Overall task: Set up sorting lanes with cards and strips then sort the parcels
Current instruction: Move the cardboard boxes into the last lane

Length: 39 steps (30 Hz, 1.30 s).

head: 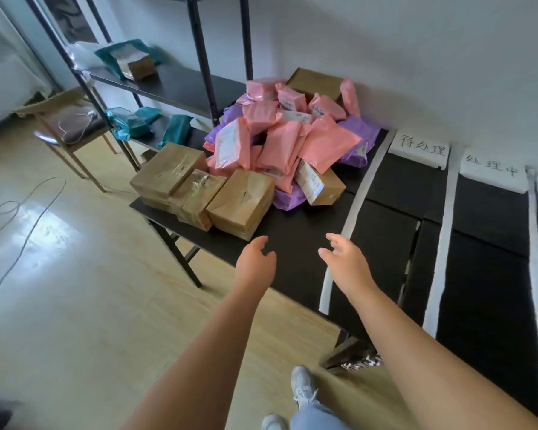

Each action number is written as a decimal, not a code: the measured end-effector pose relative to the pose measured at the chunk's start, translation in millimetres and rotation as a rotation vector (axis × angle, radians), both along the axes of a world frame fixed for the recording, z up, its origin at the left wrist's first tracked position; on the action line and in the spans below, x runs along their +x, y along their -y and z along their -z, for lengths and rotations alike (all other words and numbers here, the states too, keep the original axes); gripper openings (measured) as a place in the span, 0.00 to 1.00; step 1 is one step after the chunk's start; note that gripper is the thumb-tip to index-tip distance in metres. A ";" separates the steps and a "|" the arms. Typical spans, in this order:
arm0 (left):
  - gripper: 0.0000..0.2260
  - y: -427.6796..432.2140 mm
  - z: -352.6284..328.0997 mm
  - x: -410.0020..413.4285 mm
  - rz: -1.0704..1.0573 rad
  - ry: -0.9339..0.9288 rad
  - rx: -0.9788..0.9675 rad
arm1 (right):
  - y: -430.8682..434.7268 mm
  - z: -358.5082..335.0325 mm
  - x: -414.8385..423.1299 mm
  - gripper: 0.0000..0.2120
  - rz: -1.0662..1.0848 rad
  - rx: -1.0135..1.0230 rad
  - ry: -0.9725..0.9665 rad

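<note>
A heap of parcels (pixel 280 141) lies at the left end of the black table (pixel 385 243): pink and purple mailer bags on top, brown boxes (pixel 239 203) at the front. White strips (pixel 357 206) run across the table and mark lanes. At the wall end of the lanes lie white cards (pixel 420 148) with handwritten characters. My left hand (pixel 257 259) and my right hand (pixel 345 259) reach out over the table's front edge, just short of the brown boxes. Both hands hold nothing and their fingers are loosely spread.
A black metal shelf rack (pixel 199 85) stands behind the heap with teal bags (pixel 131 60) on its shelves. A wooden chair (pixel 72 125) stands at the left. A cable (pixel 28 225) trails over the wooden floor. My shoe (pixel 303 386) shows below.
</note>
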<state>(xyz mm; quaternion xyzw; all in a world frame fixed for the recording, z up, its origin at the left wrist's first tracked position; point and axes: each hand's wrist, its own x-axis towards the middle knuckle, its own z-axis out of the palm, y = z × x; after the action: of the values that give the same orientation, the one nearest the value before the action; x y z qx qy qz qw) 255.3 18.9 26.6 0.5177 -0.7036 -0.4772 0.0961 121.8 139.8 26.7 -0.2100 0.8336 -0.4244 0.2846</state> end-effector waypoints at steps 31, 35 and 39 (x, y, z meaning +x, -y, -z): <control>0.22 186.7 26.2 -1.4 0.052 0.279 -0.119 | 200.1 62.4 26.4 0.29 0.017 0.245 0.187; 0.20 193.6 24.9 7.1 0.110 0.134 -0.018 | 195.9 57.1 34.4 0.29 0.085 0.230 0.207; 0.18 194.7 15.8 12.7 0.140 -0.059 0.107 | 181.2 40.9 45.1 0.25 0.235 0.108 0.261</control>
<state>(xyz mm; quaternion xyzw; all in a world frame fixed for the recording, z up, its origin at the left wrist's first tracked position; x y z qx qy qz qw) 268.0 -175.8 10.7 0.4575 -0.7084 -0.5346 0.0553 166.9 -41.4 -14.2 -0.0388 0.8300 -0.4329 0.3495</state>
